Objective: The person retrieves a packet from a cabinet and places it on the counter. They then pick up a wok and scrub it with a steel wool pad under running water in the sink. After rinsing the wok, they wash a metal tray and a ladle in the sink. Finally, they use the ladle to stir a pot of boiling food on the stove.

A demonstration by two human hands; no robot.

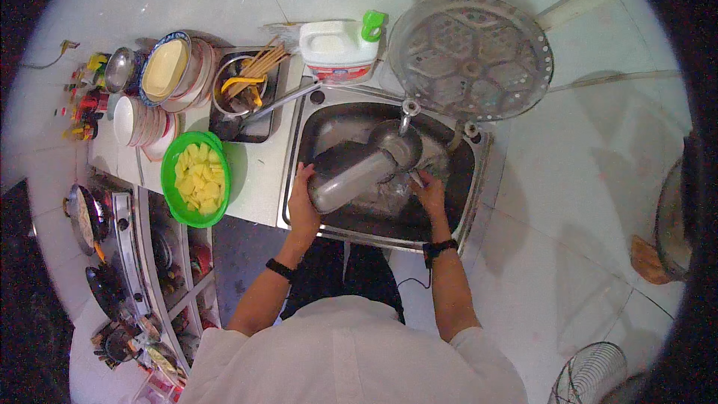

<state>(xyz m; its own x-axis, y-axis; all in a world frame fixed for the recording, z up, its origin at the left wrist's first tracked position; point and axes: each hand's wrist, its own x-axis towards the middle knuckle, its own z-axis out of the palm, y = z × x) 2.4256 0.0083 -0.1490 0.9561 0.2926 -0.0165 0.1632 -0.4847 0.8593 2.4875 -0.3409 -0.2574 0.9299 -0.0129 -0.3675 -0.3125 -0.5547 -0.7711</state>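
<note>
Over the steel sink (381,238), a tilted metal vessel (353,182) lies with its rounded, darker end under the faucet (406,115). My left hand (304,202) holds the vessel's lower left end, with the fingers along its side. At the vessel's other end, my right hand (432,193) grips a small pale thing (417,178), perhaps a handle or utensil; its kind is unclear. Shiny, wet-looking patches show on the sink's bottom below the vessel.
Left of the sink stand a green basket (171,196) of sliced yellow food, stacked bowls (132,120) and a black tray (255,137) with a pot of utensils. Behind are a white jug (336,45) and a large round perforated metal tray (471,56). A fan (592,373) stands lower right.
</note>
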